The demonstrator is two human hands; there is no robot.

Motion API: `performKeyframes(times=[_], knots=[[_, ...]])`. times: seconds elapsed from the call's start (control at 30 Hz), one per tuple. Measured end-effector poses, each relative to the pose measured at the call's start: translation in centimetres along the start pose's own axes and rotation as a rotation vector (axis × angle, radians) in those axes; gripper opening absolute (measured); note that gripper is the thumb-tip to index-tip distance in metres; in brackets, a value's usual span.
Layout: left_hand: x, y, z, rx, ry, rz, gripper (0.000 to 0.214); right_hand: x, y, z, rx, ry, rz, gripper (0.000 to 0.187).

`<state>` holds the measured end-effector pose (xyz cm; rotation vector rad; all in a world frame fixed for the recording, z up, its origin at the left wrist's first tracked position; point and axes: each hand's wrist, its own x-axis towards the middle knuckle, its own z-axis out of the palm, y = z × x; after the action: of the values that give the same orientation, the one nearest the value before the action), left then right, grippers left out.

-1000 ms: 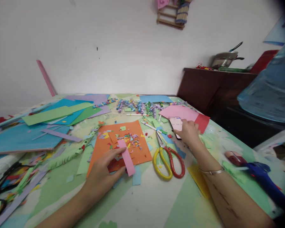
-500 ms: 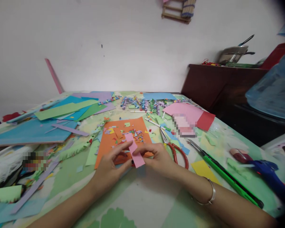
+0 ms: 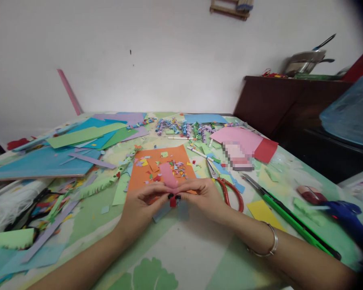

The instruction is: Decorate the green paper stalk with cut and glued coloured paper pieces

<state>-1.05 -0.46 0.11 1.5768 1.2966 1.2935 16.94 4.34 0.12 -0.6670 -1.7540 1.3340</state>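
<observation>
Both of my hands meet over the near edge of an orange paper sheet (image 3: pixel 169 155) strewn with tiny coloured scraps. My left hand (image 3: pixel 142 205) and my right hand (image 3: pixel 202 195) pinch the two sides of a pink paper strip (image 3: pixel 168 175), which stands up and bends between the fingertips. A silver bangle (image 3: pixel 268 245) circles my right wrist. Red-handled scissors (image 3: pixel 226 189) lie just right of my right hand.
A green utility knife (image 3: pixel 287 219) lies at the right, with a yellow paper square (image 3: pixel 261 210) beside it. Pink and red sheets (image 3: pixel 245 139) lie further back, blue and green sheets (image 3: pixel 78 139) at the left. A dark cabinet (image 3: pixel 278 100) stands past the table's right edge.
My right hand left the phone by the pink sheet and came to the strip. Both hands then lifted the flat strip off the orange sheet and bent it upward.
</observation>
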Motion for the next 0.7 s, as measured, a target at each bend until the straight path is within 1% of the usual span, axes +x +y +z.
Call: performKeyframes(times=[0.1,0.2,0.3,0.47,0.7], knots=[[0.04,0.02,-0.01,0.020,0.028,-0.012,0.010,-0.12,0.06,0.37,0.064,0.042,0.081,0.008],[0.02,0.03,0.04,-0.018,0.036,-0.020,0.009,-0.14,0.14,0.76,0.174,0.068,0.137,0.014],[-0.03,0.07,0.09,-0.049,0.039,-0.041,0.010,-0.06,0.23,0.97,0.217,0.088,0.147,0.014],[-0.12,-0.02,0.25,-0.097,0.066,-0.063,0.014,0.05,0.34,0.93,0.212,0.108,0.177,0.017],[-0.02,0.09,0.52,-0.176,0.097,-0.094,0.023,0.10,-0.06,1.05,0.281,0.098,0.235,0.029]])
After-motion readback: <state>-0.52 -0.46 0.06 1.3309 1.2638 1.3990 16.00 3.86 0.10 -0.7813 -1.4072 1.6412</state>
